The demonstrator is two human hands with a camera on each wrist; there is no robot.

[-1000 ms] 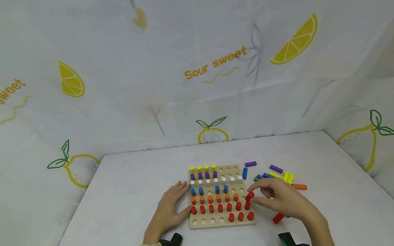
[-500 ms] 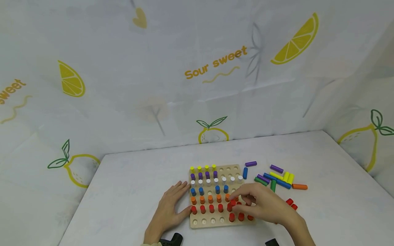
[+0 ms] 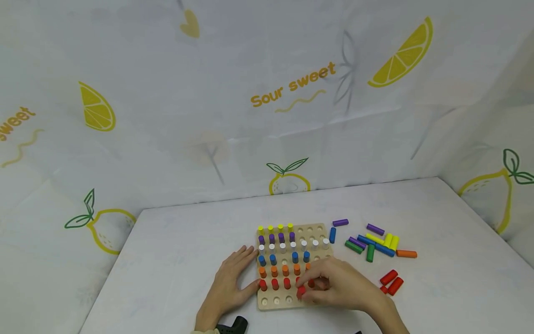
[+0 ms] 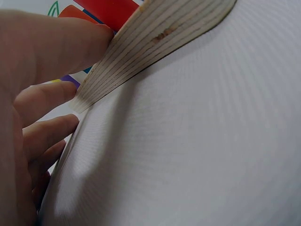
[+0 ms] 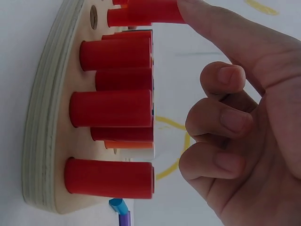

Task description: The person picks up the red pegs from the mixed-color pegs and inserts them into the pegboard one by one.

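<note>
A wooden pegboard [image 3: 282, 307] stands on the white table with rows of upright colored pegs. My right hand [image 3: 344, 284] pinches a red peg [image 3: 301, 292] over the board's nearest row, by the fourth hole from the left. In the right wrist view the held red peg [image 5: 157, 10] is between thumb and index finger, beside several seated red pegs [image 5: 110, 178]; the other fingers are curled in. At the board's left edge rests my left hand [image 3: 231, 273], fingers extended, thumb at the front-left red peg. The left wrist view shows its fingertips along the board's layered edge [image 4: 155, 44].
Right of the board lie loose pegs: red pegs [image 3: 392, 280] nearer, then green [image 3: 370, 253], blue [image 3: 384, 250], yellow [image 3: 374, 239], purple [image 3: 375, 229] and an orange peg [image 3: 406, 253]. A blue peg [image 3: 332, 234] lies close to the board's right edge.
My right hand has carried the red peg leftward and nearer, from the board's right side to the front row. The left hand stays in place.
</note>
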